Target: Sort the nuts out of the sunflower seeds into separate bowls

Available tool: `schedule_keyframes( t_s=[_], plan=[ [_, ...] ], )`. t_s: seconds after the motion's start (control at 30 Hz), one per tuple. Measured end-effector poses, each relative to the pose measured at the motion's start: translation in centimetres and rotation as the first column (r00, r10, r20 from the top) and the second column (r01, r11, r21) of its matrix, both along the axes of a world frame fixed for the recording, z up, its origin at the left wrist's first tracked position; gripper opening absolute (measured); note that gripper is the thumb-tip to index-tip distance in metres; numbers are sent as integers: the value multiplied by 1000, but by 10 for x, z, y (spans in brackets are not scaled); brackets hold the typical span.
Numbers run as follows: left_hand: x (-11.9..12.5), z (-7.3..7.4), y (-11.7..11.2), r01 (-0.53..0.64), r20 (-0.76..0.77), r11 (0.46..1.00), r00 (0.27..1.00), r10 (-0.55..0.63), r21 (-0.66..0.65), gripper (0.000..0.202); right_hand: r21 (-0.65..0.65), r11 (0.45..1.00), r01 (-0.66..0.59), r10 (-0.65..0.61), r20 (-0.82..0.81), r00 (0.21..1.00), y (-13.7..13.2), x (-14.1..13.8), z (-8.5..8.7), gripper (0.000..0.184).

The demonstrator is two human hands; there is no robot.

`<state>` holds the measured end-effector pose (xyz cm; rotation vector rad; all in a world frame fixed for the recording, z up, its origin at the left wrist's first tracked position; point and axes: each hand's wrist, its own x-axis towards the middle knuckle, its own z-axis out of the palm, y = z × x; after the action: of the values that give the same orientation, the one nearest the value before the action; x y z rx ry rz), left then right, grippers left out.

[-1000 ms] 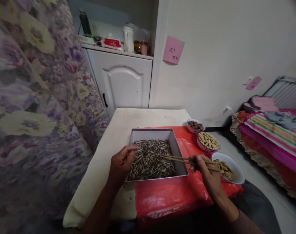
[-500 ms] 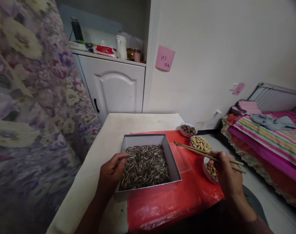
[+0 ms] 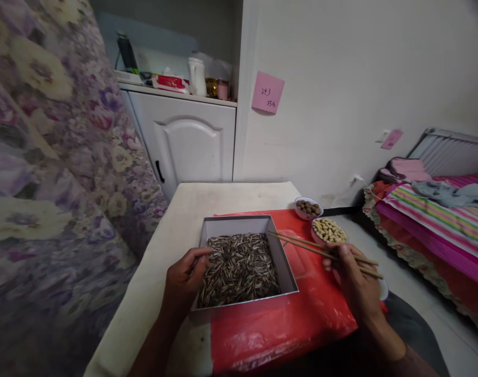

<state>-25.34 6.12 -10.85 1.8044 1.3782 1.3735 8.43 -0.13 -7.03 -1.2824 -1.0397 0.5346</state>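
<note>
My left hand [image 3: 184, 280] is clamped on the box [image 3: 235, 226] at its 9 o'clock wall, thumb outside and fingertips curled over the rim, touching the seeds [image 3: 239, 269]. The box is grey, square and open, with striped seeds covering its floor. It sits in the middle of the table [image 3: 223, 196], its near and right parts on the red sheet [image 3: 286, 324].

My right hand [image 3: 355, 285] is at 3 o'clock from the box, closed around a pair of chopsticks [image 3: 302, 244]. Their tips point to 10 o'clock and hang over the box's right wall near its far corner, above the seeds and not touching them. I cannot tell whether they hold anything.

At 2 o'clock from the box stand two bowls at the sheet's edge: the peanut bowl [image 3: 328, 230] just beyond my right hand, and the bowl of brown nuts [image 3: 307, 208] further on. A third bowl [image 3: 383, 289] shows only a bit of its rim behind my right hand.

At 12 o'clock beyond the table is a white cabinet [image 3: 187, 141], with a pink note [image 3: 267, 92] on the wall beside it. A bed [image 3: 439, 209] lies at 3 o'clock and a flowered curtain [image 3: 46, 157] hangs at 9 o'clock.
</note>
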Motion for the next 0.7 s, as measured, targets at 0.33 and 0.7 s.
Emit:
schedule_keyframes(
  t_s=[0.33, 0.7],
  plan=[
    [3, 4, -3, -17, 5, 1000, 1000, 17, 10, 23, -139, 921, -365, 383, 137, 914, 21, -63, -19, 32],
    [3, 1, -3, -1, 30, 1000, 1000, 1, 4, 21, -142, 919, -367, 392, 252, 885, 34, -76, -27, 29]
  ],
)
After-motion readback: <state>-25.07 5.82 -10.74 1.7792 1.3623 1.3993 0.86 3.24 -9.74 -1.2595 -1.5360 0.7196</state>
